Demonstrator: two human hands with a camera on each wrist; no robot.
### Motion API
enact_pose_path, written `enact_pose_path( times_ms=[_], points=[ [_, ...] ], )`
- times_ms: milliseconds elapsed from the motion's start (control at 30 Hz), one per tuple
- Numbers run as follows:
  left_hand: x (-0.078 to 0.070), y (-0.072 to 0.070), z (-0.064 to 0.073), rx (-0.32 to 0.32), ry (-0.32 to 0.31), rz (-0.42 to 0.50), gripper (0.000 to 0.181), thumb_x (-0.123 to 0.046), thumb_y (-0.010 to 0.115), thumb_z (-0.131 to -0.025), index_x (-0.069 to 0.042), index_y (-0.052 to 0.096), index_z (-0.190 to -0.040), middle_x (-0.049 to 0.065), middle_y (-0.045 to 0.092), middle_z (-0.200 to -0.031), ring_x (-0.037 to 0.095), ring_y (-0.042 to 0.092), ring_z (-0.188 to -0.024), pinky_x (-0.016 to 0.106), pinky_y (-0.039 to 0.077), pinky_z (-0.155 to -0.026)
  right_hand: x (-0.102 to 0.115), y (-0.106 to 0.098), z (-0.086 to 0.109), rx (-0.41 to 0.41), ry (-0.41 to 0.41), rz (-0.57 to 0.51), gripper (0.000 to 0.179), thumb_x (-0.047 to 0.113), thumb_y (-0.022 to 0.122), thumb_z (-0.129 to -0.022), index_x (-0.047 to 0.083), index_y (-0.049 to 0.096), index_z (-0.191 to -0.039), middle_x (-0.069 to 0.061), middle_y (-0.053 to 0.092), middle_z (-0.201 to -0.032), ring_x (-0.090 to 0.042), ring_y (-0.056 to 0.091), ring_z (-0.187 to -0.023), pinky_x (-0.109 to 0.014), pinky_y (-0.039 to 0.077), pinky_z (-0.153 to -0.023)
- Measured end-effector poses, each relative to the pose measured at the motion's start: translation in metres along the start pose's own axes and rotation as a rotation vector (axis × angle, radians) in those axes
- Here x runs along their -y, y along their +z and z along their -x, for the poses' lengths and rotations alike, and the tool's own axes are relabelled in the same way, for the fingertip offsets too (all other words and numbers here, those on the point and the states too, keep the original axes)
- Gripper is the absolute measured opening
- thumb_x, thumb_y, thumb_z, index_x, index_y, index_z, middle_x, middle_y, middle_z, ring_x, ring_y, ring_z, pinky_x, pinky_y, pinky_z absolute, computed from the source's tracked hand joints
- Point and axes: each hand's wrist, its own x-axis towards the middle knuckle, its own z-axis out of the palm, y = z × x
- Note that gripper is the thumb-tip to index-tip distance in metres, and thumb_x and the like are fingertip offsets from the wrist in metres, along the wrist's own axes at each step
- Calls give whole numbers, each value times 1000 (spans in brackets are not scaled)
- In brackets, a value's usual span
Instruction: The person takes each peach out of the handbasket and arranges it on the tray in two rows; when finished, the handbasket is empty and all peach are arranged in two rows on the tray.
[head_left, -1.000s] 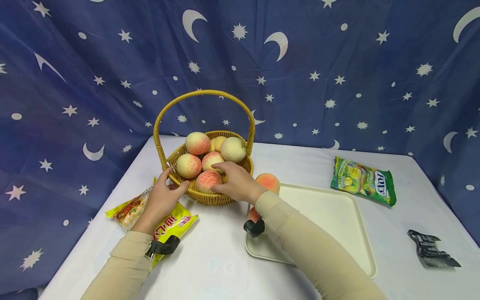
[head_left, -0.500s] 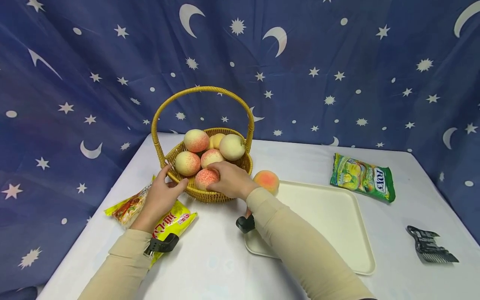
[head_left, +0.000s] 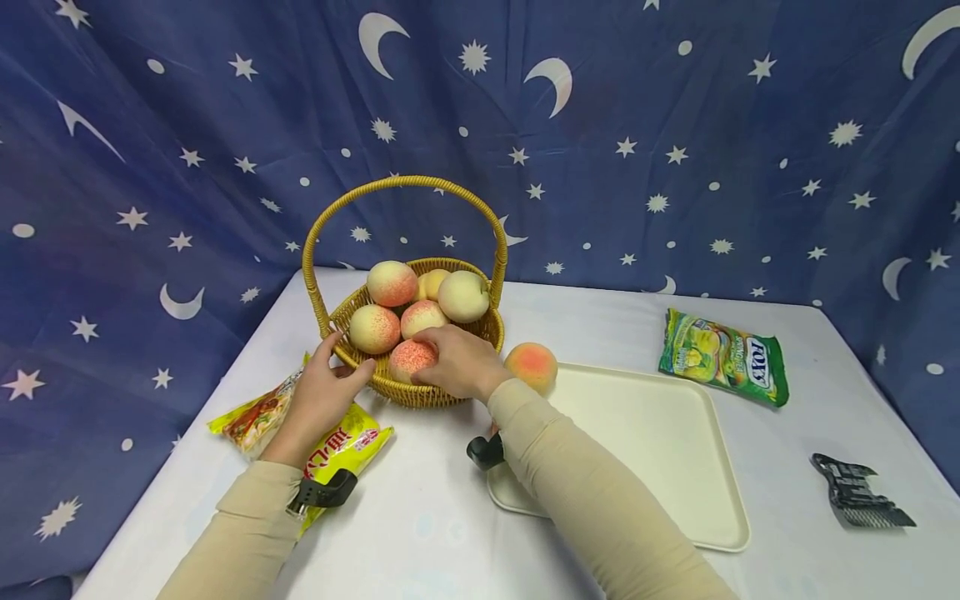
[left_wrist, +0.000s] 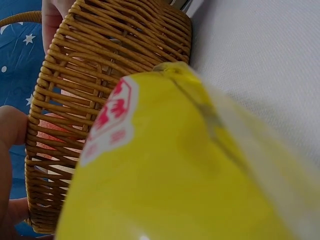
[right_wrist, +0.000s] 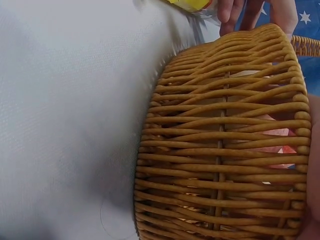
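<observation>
A wicker basket (head_left: 405,394) with a tall arched handle holds several peaches, pale with red speckles or yellowish. My left hand (head_left: 318,408) holds the basket at its front left rim, index finger and thumb set apart along it. In the left wrist view, fingertips (left_wrist: 11,125) meet the woven rim. My right hand (head_left: 467,364) reaches over the front right rim and pinches the red-speckled peach (head_left: 409,360) at the front of the basket between thumb and fingers. That peach still lies among the others. The right wrist view shows mainly the basket wall (right_wrist: 225,135).
Under my left forearm lie yellow food packets (head_left: 348,446). A cream tray (head_left: 660,433) stands on the right, an orange peach (head_left: 532,367) at its far left corner and another mostly behind my sleeve. Beyond are a green candy bag (head_left: 723,358) and a black packet (head_left: 858,492).
My right hand has moved slightly down and closed its fingers on the front speckled peach. My left hand stays at the rim.
</observation>
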Motion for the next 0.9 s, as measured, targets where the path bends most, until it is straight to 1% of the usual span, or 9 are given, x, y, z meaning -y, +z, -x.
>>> enact_pose_path(
  times_ms=[167, 400, 633, 767, 900],
  points=[
    [1, 0, 0, 1, 1, 3, 92, -51, 59, -96, -14, 6, -163, 27, 33, -154, 41, 41, -136, 55, 41, -105, 1, 1, 0, -4, 16, 3, 60, 43, 76, -87, 27, 59, -141, 8, 60, -137, -15, 55, -125, -36, 43, -102],
    [1, 0, 0, -3, -3, 2, 92, -51, 59, -96, -15, 6, -163, 27, 36, -153, 40, 42, -135, 55, 42, -104, 3, 0, 2, 9, 40, 10, 60, 46, 75, -87, 30, 58, -142, 9, 62, -134, -20, 58, -121, -39, 45, -99],
    [0, -1, 0, -8, 1, 1, 91, -48, 59, -97, -14, 7, -163, 27, 35, -153, 41, 42, -135, 55, 42, -103, 3, 0, 2, -1, 35, 16, 58, 47, 72, -89, 28, 58, -142, 8, 63, -134, -19, 58, -120, -37, 45, -100],
    [1, 0, 0, -4, -2, 6, 91, -47, 59, -97, -14, 6, -163, 26, 32, -155, 41, 41, -136, 55, 42, -104, 2, 0, 4, -20, 23, -7, 57, 45, 72, -89, 26, 59, -141, 7, 63, -133, -18, 58, -119, -37, 45, -99],
    [1, 1, 0, -4, 0, 11, 90, -46, 60, -98, -13, 6, -163, 26, 31, -155, 41, 41, -136, 55, 42, -104, 0, -1, 6, -50, 8, -82, 57, 41, 74, -88, 23, 59, -141, 3, 64, -132, -19, 59, -118, -37, 46, -98]
  ],
)
